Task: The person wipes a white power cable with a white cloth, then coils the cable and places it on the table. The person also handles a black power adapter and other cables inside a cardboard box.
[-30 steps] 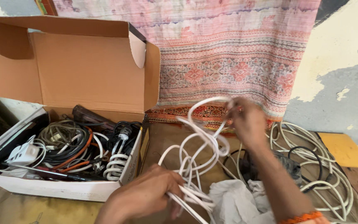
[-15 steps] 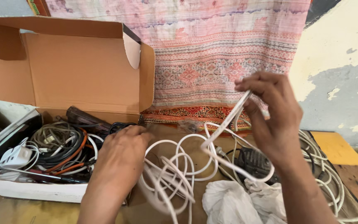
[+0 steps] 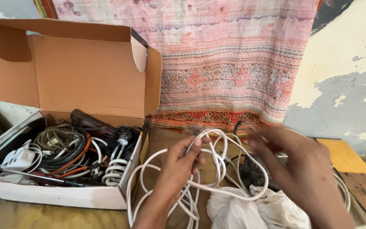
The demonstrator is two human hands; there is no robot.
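A long white cable [image 3: 217,161] lies in loose loops on the tabletop in front of me. My left hand [image 3: 178,165] grips several of its loops near the middle, thumb up against a strand. My right hand [image 3: 301,169] is blurred with motion just to the right, fingers curled by the far loops; whether it grips a strand I cannot tell. A black adapter block [image 3: 250,171] sits half hidden behind the loops and my right hand.
An open cardboard box [image 3: 64,85] at the left holds several tangled cables, a white plug and a coiled white cord. A crumpled white cloth [image 3: 242,210] lies at the front. A patterned pink cloth [image 3: 225,63] hangs behind. More white cable [image 3: 344,186] lies at the right.
My right hand dropped from its raised position down to the table at the right. My left hand moved right from the box's edge and took hold of the loops.
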